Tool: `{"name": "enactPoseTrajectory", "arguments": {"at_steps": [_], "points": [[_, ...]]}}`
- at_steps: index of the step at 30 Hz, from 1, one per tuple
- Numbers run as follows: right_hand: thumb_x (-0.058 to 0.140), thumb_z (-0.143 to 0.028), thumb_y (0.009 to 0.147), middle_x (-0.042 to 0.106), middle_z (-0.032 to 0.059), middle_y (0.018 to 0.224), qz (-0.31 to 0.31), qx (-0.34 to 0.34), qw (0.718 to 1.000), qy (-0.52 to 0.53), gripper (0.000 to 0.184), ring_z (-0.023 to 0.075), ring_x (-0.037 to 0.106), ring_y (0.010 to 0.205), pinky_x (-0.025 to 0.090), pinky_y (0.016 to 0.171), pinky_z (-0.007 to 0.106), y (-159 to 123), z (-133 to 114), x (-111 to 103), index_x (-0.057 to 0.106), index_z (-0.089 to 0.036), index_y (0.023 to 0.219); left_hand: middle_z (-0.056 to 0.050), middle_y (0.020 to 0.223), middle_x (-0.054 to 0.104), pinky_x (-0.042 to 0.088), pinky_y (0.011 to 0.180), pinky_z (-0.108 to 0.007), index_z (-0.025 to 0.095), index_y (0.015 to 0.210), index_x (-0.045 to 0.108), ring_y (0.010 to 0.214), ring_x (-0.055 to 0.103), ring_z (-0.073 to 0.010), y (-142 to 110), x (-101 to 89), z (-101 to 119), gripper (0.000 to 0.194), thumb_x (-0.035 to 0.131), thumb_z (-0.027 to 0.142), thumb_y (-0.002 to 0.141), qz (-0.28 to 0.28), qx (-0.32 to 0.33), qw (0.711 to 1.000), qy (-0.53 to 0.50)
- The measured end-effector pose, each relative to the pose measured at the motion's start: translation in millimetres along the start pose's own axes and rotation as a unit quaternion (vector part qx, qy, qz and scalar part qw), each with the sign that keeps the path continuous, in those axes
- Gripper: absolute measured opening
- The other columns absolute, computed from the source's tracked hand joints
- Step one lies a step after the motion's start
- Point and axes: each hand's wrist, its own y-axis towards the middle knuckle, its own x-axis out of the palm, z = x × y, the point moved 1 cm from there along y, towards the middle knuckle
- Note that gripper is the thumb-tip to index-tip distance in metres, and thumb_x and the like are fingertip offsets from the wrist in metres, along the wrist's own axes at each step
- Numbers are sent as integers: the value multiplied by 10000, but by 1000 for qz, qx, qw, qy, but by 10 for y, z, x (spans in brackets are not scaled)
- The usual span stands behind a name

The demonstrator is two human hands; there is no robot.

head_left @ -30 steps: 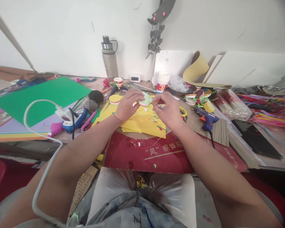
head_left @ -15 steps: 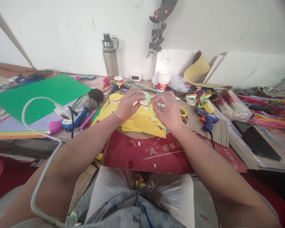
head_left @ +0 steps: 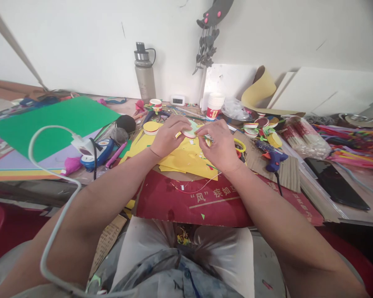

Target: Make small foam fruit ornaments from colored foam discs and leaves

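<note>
My left hand (head_left: 171, 134) grips a small round piece (head_left: 191, 129) with a pale green top and a white-and-red rim, much like a short cut section of paper cup. The fingers of my right hand (head_left: 216, 142) are pinched together at its right edge; whatever lies between them is too small to make out. Under both hands are yellow paper sheets (head_left: 174, 159) with small paper scraps on them. A similar round piece with a yellow top (head_left: 151, 127) rests just left of my left hand. Yellow-handled scissors (head_left: 240, 145) lie right of my right hand, partly hidden.
A blue glue gun (head_left: 275, 160) lies on corrugated cardboard at the right, near a black phone (head_left: 335, 182). Stacked paper cups (head_left: 214, 106) and a grey bottle (head_left: 145, 74) stand at the back. A white cable (head_left: 57, 223) crosses my left arm. Green card (head_left: 59, 122) covers the left.
My right hand has shifted slightly left, its fingertips coming to the round piece's edge. My left hand keeps its hold in about the same place.
</note>
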Motion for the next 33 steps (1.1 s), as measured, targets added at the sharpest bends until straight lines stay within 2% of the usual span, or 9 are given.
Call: {"name": "enactPoseTrajectory", "arguments": {"at_steps": [5, 8, 11, 13, 16, 20, 23, 27, 33], "points": [[567, -101, 866, 718, 50, 947, -7, 0, 1000, -10, 190, 289, 592, 1020, 466, 974, 530, 1, -12, 5, 637, -266, 929, -60, 1095, 757, 545, 987, -388, 214, 1047, 664, 1096, 697, -191, 1, -12, 26, 240, 609, 41, 889, 8, -6, 1000, -15], [613, -127, 859, 711, 69, 1064, 10, -4, 1000, 1, 240, 306, 600, 1067, 483, 986, 553, 31, -23, -25, 642, -279, 1043, -65, 1096, 764, 558, 973, -380, 210, 1027, 690, 1088, 701, -195, 4, -10, 56, 194, 645, 80, 889, -21, -70, 997, -27], [668, -172, 854, 674, 89, 1180, 41, 14, 999, 17, 331, 321, 594, 1135, 517, 978, 557, 58, -10, -65, 614, -296, 1156, -68, 1078, 768, 581, 812, -296, 208, 1036, 719, 996, 701, -177, 6, 22, 85, 173, 722, 150, 872, -35, -159, 984, -78], [702, -201, 845, 647, 94, 1209, 62, 29, 997, 24, 382, 321, 585, 1155, 530, 975, 553, 65, 12, -85, 594, -300, 1198, -78, 1120, 765, 559, 694, -237, 201, 1079, 727, 981, 695, -171, 4, 57, 96, 248, 771, 178, 836, -29, -237, 962, -132], [742, -225, 822, 616, 97, 1234, 85, 58, 994, 27, 443, 317, 568, 1165, 528, 987, 547, 60, 58, -95, 579, -297, 1227, -98, 1233, 741, 548, 611, -209, 193, 1216, 703, 1020, 692, -190, 0, 107, 105, 448, 801, 197, 779, -21, -350, 908, -231], [761, -254, 806, 606, 95, 1238, 99, 107, 988, 42, 455, 311, 554, 1168, 523, 966, 533, 44, 143, -73, 586, -288, 1224, -93, 1175, 743, 561, 569, -208, 180, 1275, 678, 949, 690, -178, 8, 122, 123, 562, 826, 280, 742, -31, -437, 824, -360], [761, -340, 835, 626, 87, 1229, 107, 151, 980, 76, 410, 278, 571, 1111, 532, 914, 481, 35, 232, -51, 606, -287, 1211, -72, 1133, 746, 540, 556, -196, 192, 1250, 683, 857, 676, -139, 21, 110, 136, 582, 861, 293, 704, -32, -474, 780, -407], [647, -531, 950, 677, 67, 1173, 93, 209, 960, 159, 326, 227, 607, 1039, 532, 881, 414, 43, 372, -25, 646, -277, 1153, -60, 1142, 753, 500, 544, -192, 211, 1199, 702, 839, 672, -129, 30, 112, 137, 551, 875, 259, 677, -26, -497, 752, -433], [361, -830, 963, 736, 68, 951, 24, 273, 922, 275, 695, 207, 642, 857, 527, 783, 377, 76, 518, 76, 730, -241, 975, -60, 1062, 770, 469, 536, -190, 185, 1106, 730, 793, 678, -119, 38, 128, 163, 515, 912, 261, 630, -75, -502, 702, -500]]}}
